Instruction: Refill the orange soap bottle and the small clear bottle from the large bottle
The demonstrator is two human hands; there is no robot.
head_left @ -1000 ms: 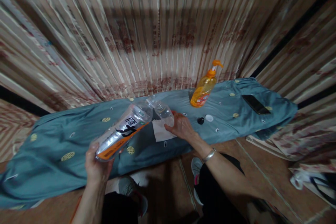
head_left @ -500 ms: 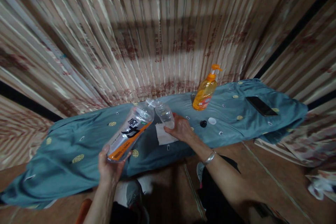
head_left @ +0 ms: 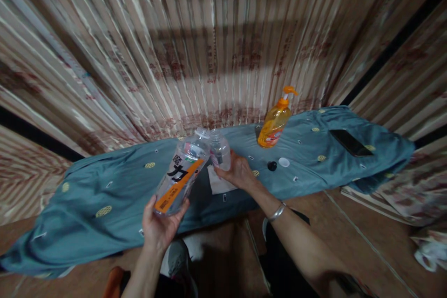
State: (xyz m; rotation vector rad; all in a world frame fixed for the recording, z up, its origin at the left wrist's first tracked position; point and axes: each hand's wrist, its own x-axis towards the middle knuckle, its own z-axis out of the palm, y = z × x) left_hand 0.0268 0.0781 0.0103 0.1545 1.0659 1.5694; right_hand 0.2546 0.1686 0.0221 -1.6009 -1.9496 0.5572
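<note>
My left hand (head_left: 161, 226) grips the base of a large clear bottle (head_left: 181, 174) with an orange and black label, tilted so its open neck points up and away. Its mouth meets the mouth of a smaller clear bottle (head_left: 220, 151), which my right hand (head_left: 238, 172) holds leaning toward it, just above the teal cloth (head_left: 104, 191). A white paper (head_left: 216, 186) lies on the cloth under my right hand. A silver bracelet sits on my right wrist.
An orange pump bottle (head_left: 275, 121) stands at the back of the cloth. A black cap (head_left: 271, 165) and a white cap (head_left: 284, 162) lie near it, a dark phone (head_left: 351, 143) further right. A striped curtain hangs behind. My shoes show on the brown floor below.
The large bottle has swung more upright and my left hand has moved right, closer to my right hand. The two bottle mouths stay together.
</note>
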